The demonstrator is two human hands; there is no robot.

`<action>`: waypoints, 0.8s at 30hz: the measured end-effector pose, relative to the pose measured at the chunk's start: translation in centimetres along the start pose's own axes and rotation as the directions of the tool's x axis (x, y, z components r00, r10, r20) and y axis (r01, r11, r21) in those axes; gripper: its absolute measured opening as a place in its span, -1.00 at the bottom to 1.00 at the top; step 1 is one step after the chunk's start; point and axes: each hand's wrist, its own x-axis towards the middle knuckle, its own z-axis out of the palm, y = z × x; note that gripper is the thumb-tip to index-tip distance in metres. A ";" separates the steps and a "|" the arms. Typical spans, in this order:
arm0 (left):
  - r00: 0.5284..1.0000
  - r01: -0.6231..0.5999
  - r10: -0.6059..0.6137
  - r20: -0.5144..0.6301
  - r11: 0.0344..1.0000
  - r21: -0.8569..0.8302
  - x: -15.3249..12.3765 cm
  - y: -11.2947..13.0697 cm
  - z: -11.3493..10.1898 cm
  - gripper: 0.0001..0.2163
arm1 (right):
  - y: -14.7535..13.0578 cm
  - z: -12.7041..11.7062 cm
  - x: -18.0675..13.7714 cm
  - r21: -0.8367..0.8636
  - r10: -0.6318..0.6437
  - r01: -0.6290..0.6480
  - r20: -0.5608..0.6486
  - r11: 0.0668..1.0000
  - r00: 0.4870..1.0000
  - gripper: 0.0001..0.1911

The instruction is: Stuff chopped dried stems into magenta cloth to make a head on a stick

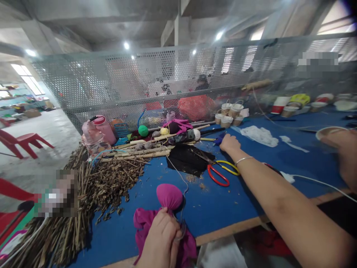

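Observation:
Near the table's front edge my left hand (164, 230) is closed round the gathered neck of a magenta cloth (146, 219). Above that grip the cloth is pulled tight over a rounded, ball-like form (169, 196), and loose folds hang below. Thin grey string (182, 182) runs from beside this hand up the table. My right hand (230, 144) reaches far across the table, fingers curled at a dark blue item (219, 139); its fingertips are partly hidden. Scissors (219, 175) with one red and one yellow handle lie open by a black cloth (188, 160).
Dry stalks and leaves (111, 182) are heaped at left beside a pink jug (104, 128). Sticks (156, 149) and a green yarn ball (143, 130) lie behind. Small cups (226, 121) stand near the perforated screen (125, 85). At right, another person's blurred hand (338, 143) is at a round item.

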 end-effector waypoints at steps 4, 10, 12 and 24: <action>0.999 -0.008 0.009 -0.043 1.000 0.016 -0.2 0.0 -0.2 -0.86 | 0.7 0.1 0.5 0.047 -0.022 0.023 -0.030 0.999 0.999 -0.35; 0.999 -0.029 0.026 0.038 0.997 0.072 0.2 0.2 -1.1 -0.87 | 1.9 -1.3 0.2 0.174 -0.075 0.084 -0.058 0.981 0.996 -0.55; 0.997 -0.021 0.015 0.072 0.996 0.082 0.4 0.5 -1.4 -0.86 | 1.9 -2.1 0.0 0.246 -0.077 0.090 -0.065 0.965 0.995 -0.63; 0.998 0.014 -0.024 0.064 0.986 0.163 0.2 1.0 -1.7 -0.90 | 1.6 -8.6 -16.2 0.839 -0.734 0.341 0.096 0.423 0.673 -0.55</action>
